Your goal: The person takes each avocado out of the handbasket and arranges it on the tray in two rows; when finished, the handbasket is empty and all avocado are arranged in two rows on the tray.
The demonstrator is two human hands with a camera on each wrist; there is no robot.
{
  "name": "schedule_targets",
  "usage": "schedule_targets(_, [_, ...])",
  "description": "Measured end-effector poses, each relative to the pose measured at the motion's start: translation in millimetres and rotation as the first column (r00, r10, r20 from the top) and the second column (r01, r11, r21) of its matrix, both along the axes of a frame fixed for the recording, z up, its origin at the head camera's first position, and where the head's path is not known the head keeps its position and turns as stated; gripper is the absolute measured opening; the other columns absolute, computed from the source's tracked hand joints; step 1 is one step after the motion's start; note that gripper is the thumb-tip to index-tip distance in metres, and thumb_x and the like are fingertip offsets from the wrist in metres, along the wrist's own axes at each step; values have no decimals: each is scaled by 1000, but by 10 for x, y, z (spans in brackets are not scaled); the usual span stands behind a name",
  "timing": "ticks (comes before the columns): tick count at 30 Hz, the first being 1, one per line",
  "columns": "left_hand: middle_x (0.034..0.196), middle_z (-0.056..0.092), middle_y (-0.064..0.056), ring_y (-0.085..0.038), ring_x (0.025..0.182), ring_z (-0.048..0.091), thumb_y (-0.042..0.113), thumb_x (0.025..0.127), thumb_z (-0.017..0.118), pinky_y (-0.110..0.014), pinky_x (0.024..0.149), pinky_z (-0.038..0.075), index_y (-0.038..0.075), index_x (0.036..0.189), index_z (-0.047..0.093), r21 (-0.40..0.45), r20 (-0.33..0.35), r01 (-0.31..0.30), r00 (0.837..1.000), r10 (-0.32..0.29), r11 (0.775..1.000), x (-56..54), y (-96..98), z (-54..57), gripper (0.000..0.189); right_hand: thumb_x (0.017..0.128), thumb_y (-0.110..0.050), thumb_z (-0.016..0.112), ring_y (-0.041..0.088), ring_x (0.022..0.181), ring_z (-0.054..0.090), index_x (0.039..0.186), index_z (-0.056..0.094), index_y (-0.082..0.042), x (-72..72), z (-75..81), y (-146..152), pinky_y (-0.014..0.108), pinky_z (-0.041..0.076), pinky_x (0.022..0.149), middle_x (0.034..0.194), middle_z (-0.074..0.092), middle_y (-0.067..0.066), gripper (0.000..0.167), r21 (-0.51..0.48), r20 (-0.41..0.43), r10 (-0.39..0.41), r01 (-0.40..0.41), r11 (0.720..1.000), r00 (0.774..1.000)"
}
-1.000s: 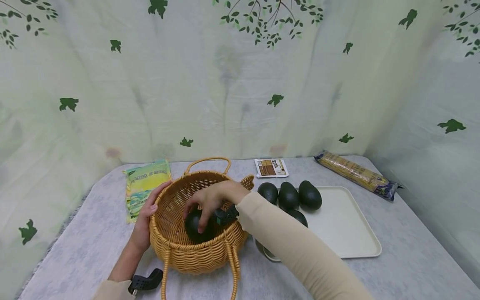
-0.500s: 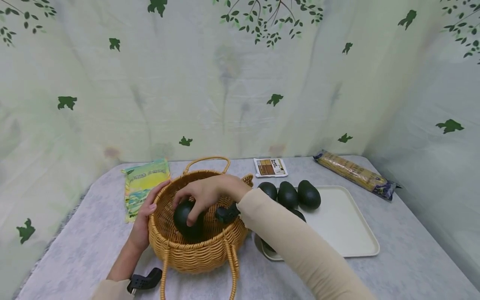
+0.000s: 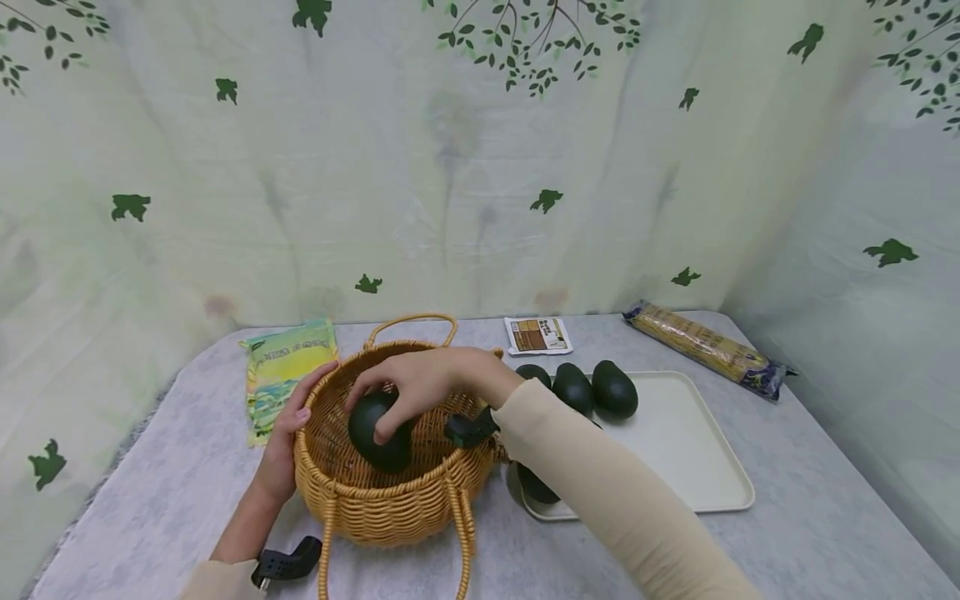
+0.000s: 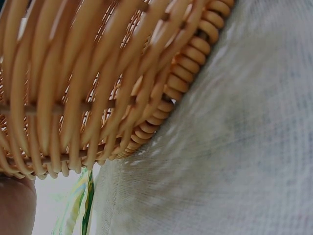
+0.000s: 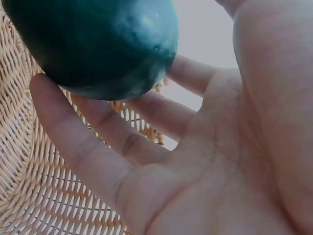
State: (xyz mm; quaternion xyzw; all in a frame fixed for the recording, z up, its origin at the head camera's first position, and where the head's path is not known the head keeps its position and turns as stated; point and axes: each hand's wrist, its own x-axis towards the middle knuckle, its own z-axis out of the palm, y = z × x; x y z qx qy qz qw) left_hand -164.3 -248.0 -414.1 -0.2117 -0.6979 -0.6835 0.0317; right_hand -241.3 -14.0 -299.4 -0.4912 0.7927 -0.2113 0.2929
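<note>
In the head view, a round wicker basket (image 3: 393,521) with looped handles stands at the front of the table. My right hand (image 3: 412,383) reaches inside it and holds a dark green avocado (image 3: 371,429), fingers on the far side and thumb on the near side. The right wrist view shows the same avocado (image 5: 112,44) against the fingers, with woven wall behind. My left hand (image 3: 285,433) rests along the basket's left outer side, fingers fairly straight and thumb at the rim. The left wrist view is mostly filled by the woven side (image 4: 88,88).
Right of the basket lies a white tray (image 3: 686,450) bearing several dark avocados (image 3: 615,390), some partly behind my right sleeve. A yellow-green packet (image 3: 291,371) lies at left. Toward the back are a small white-brown packet (image 3: 538,336) and a long noodle packet (image 3: 705,348).
My right hand has shifted the avocado left and slightly up within the basket, and the right wrist has lifted a little. The left hand stays at the basket's side.
</note>
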Motion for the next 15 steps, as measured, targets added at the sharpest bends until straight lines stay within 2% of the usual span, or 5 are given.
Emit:
schedule_targets(6, [158,33,0,-19,141,37,26,105,19,-22,106,41,10,164,22,8,-2,11,1000,-11,1000,-4,-3,-12,61,90,-35,76,4,115,57,140,54,-22,68,8,105,22,48,94,132,56,-9,57,-59,48,-66,69,996,997])
schedule_targets(10, [158,33,0,-20,142,37,25,105,19,-23,106,40,10,164,21,14,-5,15,1000,-15,1000,-6,-5,-17,61,90,-34,75,5,113,58,137,55,-25,97,30,172,23,50,93,129,57,-9,52,-94,68,-62,68,993,996])
schedule_targets(15, [158,33,0,-21,142,36,26,104,20,-23,105,41,11,164,22,11,1,4,1000,-4,1000,-7,-7,-19,62,91,-36,74,4,115,57,139,56,-26,118,50,238,24,48,95,131,59,-9,52,-115,44,-53,58,992,998])
